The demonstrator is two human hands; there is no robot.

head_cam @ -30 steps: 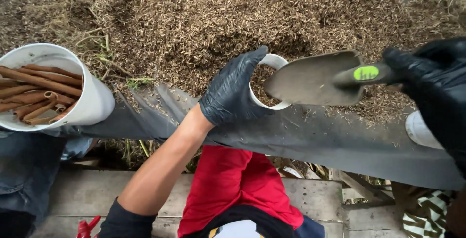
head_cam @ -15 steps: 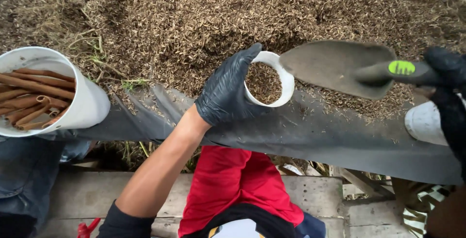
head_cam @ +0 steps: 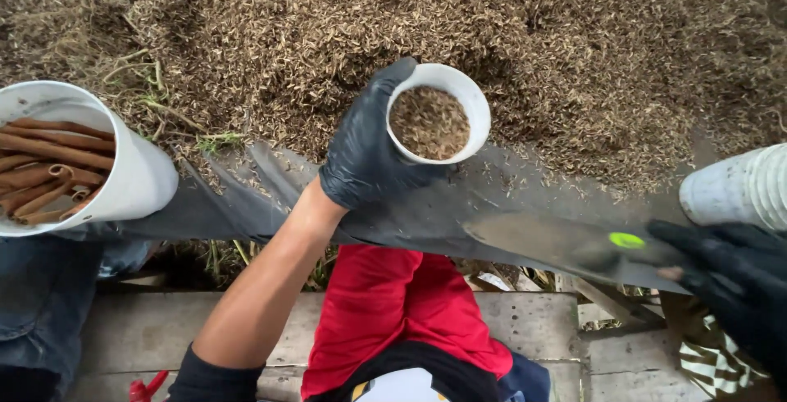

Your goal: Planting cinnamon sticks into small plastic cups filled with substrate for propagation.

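Cup (head_cam: 438, 115) brimful of husks, left hand (head_cam: 365, 152) wrapped tight around it; right hand (head_cam: 730, 275) grips trowel (head_cam: 566, 246). Any tilt probably spills.

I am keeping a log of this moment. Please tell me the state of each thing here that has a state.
Left hand: gloved, gripping cup.
Cup: upright, filled with husks.
Right hand: gloved, holding trowel.
Trowel: lowered, blade empty.
Bucket: tilted, holds brown sticks.
Stacked cups: lying sideways.
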